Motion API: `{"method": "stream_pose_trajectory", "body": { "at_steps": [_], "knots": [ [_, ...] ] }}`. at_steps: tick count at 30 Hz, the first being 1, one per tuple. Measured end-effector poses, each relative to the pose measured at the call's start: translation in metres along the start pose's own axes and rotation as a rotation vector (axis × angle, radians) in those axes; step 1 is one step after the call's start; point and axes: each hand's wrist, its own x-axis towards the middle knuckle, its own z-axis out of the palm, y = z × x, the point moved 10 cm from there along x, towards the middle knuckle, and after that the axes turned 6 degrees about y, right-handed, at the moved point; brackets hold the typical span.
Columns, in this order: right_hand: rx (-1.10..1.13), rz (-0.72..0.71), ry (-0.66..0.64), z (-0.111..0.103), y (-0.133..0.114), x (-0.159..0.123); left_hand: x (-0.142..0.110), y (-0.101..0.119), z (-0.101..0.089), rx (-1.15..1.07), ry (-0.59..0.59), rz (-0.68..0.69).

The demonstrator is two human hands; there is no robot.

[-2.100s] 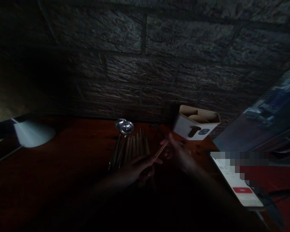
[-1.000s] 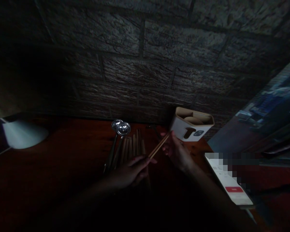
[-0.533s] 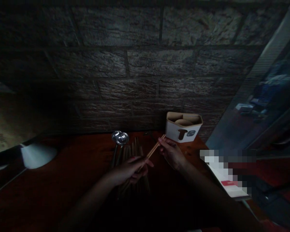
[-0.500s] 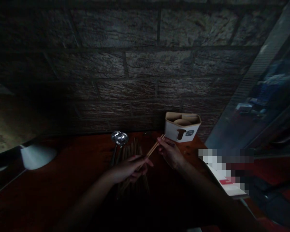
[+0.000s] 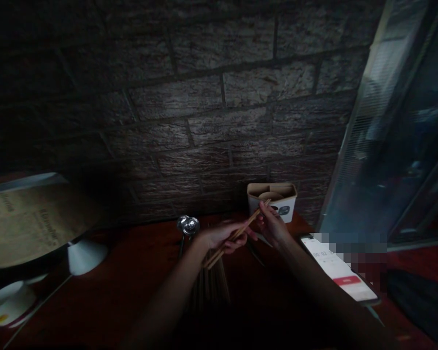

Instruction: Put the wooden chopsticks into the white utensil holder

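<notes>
A pair of wooden chopsticks (image 5: 237, 235) runs slantwise between my two hands. My left hand (image 5: 228, 236) is closed around their middle, with the lower ends poking out below it. My right hand (image 5: 272, 224) pinches their upper ends, just in front of a white and brown cardboard box (image 5: 287, 210) that has compartments inside. Beneath my left hand, several loose chopsticks (image 5: 213, 287) lie on the dark wooden table. Two shiny metal spoons (image 5: 190, 225) with long handles rest to the left of them.
On the right edge lies a lit phone (image 5: 355, 287). At the left stand a lamp with a printed shade (image 5: 25, 221), a white cone (image 5: 85, 257) and a white bowl (image 5: 10, 304). A stone-block wall (image 5: 204, 102) closes off the back; the table's front is very dark.
My view has shifted, with the lamp and phone showing more fully. Both hands have moved right with the chopsticks, whose upper ends now overlap the box.
</notes>
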Motion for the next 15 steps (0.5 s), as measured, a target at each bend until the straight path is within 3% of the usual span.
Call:
{"method": "stream_pose_trajectory", "body": {
  "at_steps": [5, 9, 15],
  "knots": [
    [-0.101, 0.099, -0.076, 0.015, 0.033, -0.015, -0.036, -0.043, -0.019, -0.087, 0.045, -0.119],
    [-0.08, 0.225, -0.114, 0.027, 0.062, -0.03, -0.067, -0.06, -0.034, -0.169, 0.046, -0.145],
    [-0.132, 0.196, -0.095, 0.021, 0.061, -0.03, -0.063, -0.07, -0.023, -0.292, 0.002, -0.045]
  ]
}}
